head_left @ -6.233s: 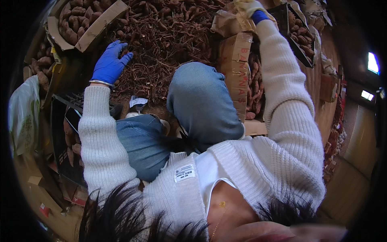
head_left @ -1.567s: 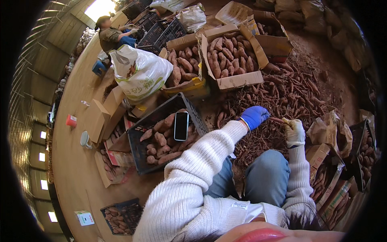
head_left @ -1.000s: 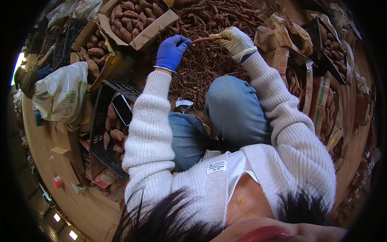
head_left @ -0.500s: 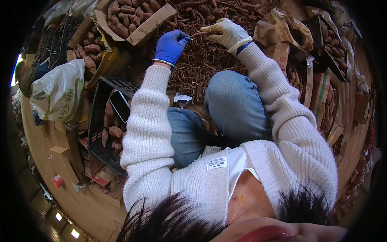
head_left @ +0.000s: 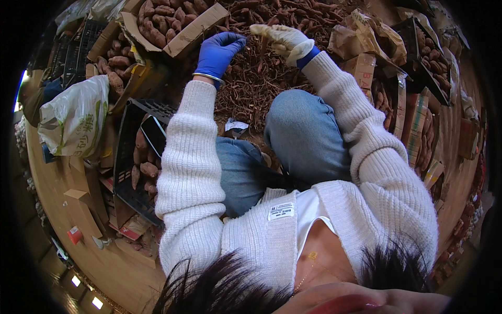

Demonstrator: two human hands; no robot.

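Both my hands are held over a heap of thin, stringy sweet potato roots [head_left: 251, 89] on the ground. My left hand [head_left: 218, 53], in a blue glove, has its fingertips pinched together at the left side of the heap. If anything is between them, it is too small to make out. To the right, apart from it, is my right hand [head_left: 286, 42] in a whitish glove with blue at the wrist. Its fingers are drawn together and point left, and what they hold is hidden. Beyond the hands lie more slender sweet potatoes [head_left: 293, 13].
At upper left stands a cardboard box of fat sweet potatoes [head_left: 196, 31]. Left of my knees, a phone [head_left: 153, 135] rests in a black crate [head_left: 123, 157] with sweet potatoes. A white plastic bag [head_left: 73, 118] is farther left. Brown paper [head_left: 361, 36] and a black crate [head_left: 426, 83] stand right.
The slender root that spanned between my hands no longer shows there. My right hand has shifted left and its fingers have closed up; my left hand has moved up slightly.
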